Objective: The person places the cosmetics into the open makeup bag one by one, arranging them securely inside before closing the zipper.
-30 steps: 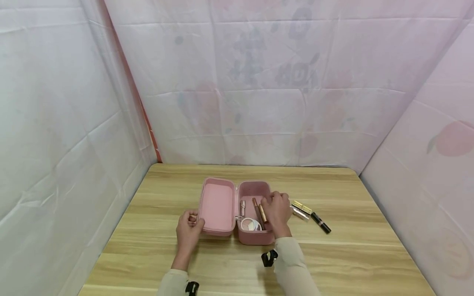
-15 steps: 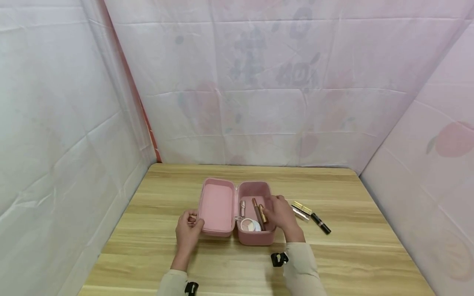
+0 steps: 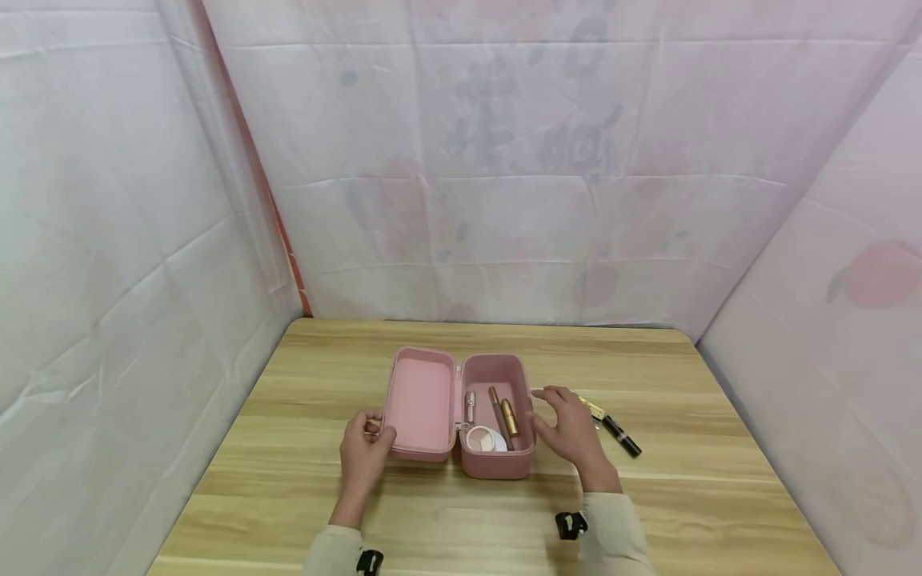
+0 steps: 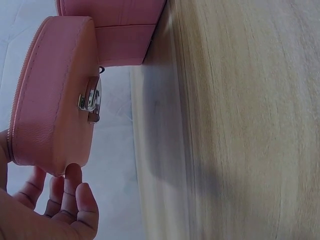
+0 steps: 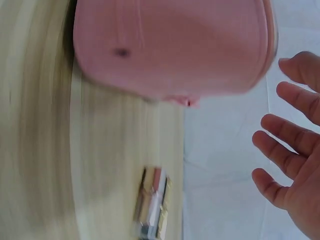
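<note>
A pink makeup case [image 3: 495, 466] stands unzipped on the table, its lid [image 3: 421, 400] folded out to the left. My left hand [image 3: 362, 452] grips the lid's outer edge between thumb and fingers; in the left wrist view the lid [image 4: 55, 95] is raised off the wood. Inside the case lie a gold lipstick tube [image 3: 510, 418], a slim brown tube [image 3: 495, 396], a small pinkish-silver tube [image 3: 471, 406] and a round compact [image 3: 480, 438]. My right hand [image 3: 575, 432] hovers beside the case's right wall, fingers spread and holding nothing.
Right of the case, a black tube [image 3: 622, 436] and a gold piece [image 3: 594, 409] lie on the wooden table [image 3: 691, 496], partly behind my right hand. The right wrist view shows a cluster of small tubes [image 5: 152, 202] there. White printed sheets [image 3: 504, 216] enclose the table.
My right hand has let go of the gold lipstick tube inside the case and drawn out rightward over the rim, its fingers spreading. My left hand keeps its grip on the lid.
</note>
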Demonstrator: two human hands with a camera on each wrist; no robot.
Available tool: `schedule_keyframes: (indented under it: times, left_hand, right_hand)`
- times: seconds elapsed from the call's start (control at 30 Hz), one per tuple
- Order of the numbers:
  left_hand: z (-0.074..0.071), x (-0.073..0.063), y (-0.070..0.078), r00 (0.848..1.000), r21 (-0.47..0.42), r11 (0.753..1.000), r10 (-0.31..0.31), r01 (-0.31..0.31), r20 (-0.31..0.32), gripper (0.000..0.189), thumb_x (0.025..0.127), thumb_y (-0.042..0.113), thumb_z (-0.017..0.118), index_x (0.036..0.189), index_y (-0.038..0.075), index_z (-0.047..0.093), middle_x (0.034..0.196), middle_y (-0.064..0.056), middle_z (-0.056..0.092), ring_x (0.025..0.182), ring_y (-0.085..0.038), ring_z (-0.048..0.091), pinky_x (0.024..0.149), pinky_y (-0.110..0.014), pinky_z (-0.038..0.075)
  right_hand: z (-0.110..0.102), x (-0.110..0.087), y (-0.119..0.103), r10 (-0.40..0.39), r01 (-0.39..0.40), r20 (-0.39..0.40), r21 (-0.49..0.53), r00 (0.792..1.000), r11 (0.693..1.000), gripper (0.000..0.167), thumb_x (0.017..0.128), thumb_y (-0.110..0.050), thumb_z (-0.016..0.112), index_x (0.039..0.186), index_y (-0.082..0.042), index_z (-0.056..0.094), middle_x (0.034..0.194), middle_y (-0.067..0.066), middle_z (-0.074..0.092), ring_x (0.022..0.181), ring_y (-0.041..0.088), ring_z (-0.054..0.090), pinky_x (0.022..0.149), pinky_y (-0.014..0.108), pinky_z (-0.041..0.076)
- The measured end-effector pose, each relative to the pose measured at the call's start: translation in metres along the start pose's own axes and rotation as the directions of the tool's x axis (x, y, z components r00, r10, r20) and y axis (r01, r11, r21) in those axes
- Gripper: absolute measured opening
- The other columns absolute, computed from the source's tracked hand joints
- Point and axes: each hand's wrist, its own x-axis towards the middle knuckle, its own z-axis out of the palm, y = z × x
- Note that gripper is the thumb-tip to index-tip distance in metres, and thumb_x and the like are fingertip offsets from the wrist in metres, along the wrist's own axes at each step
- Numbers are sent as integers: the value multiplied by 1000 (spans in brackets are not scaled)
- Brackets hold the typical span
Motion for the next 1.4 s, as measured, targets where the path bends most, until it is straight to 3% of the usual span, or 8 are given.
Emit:
schedule_keyframes:
  times: [0.27, 0.63, 1.1, 1.4]
  left_hand:
    - [-1, 0, -2, 1000, -2, 1000, 1, -1, 7, 24, 72, 2, 66, 95, 5, 61, 84, -9, 49, 70, -17, 50, 62, -27, 43]
    - [0, 1, 1, 1000, -5, 1000, 3, -3, 11, 25, 71, 3, 66, 95, 3, 61, 82, -9, 49, 69, -18, 50, 62, -28, 43]
    - [-1, 2, 3, 1000, 0, 1000, 16, -16, 11, 24, 72, 4, 67, 94, 3, 61, 80, -8, 47, 68, -18, 50, 61, -28, 43]
    - [-1, 0, 4, 1000, -8, 1000, 19, -19, 4, 24, 71, 3, 67, 94, 4, 61, 82, -9, 47, 69, -18, 50, 62, -27, 42]
  right_hand:
    - [-15, -5, 16, -15, 22, 51, -142, 999, 990, 31, 77, -20, 73, 104, -6, 68, 112, 21, 58, 96, 40, 55, 73, 60, 39]
    - [-19, -18, 37, 39, -13, 144, -179, 989, 984, 35, 78, -25, 71, 107, -5, 67, 114, 22, 57, 98, 42, 54, 74, 62, 40]
    - [-18, -36, 64, 78, -60, 84, -199, 993, 978, 36, 73, -22, 74, 104, -4, 67, 106, 24, 59, 90, 44, 56, 66, 60, 43]
    - [-24, -53, 84, 178, -164, 66, -178, 982, 970, 38, 75, -21, 71, 107, -2, 65, 108, 22, 59, 95, 44, 54, 65, 61, 42]
